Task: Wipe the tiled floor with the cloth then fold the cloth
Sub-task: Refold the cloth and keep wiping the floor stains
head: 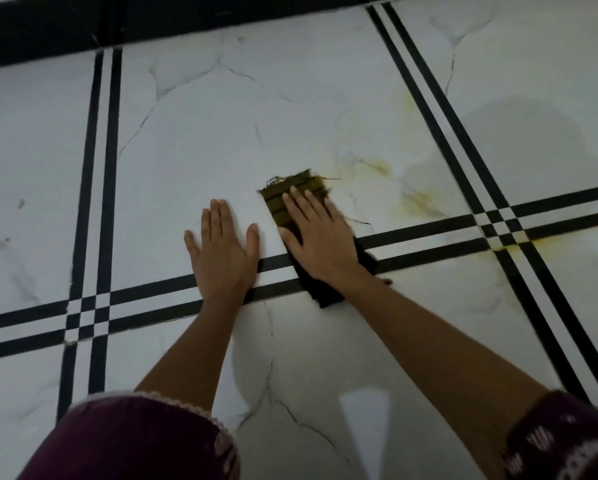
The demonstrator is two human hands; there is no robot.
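Note:
A dark cloth (292, 192) with an olive striped, frayed far end lies in a narrow strip on the white marbled tiled floor (193, 140). My right hand (320, 239) lies flat on top of it, fingers together, palm pressing down; the cloth's dark near end sticks out below my wrist across the black tile lines. My left hand (223, 252) rests flat on the bare floor just left of the cloth, fingers spread, holding nothing.
Double black border lines (429, 233) cross the floor in a grid. Yellowish stains (418, 199) mark the tile to the right of the cloth. A black skirting band (186, 22) runs along the far edge. Maroon sleeves show at the bottom.

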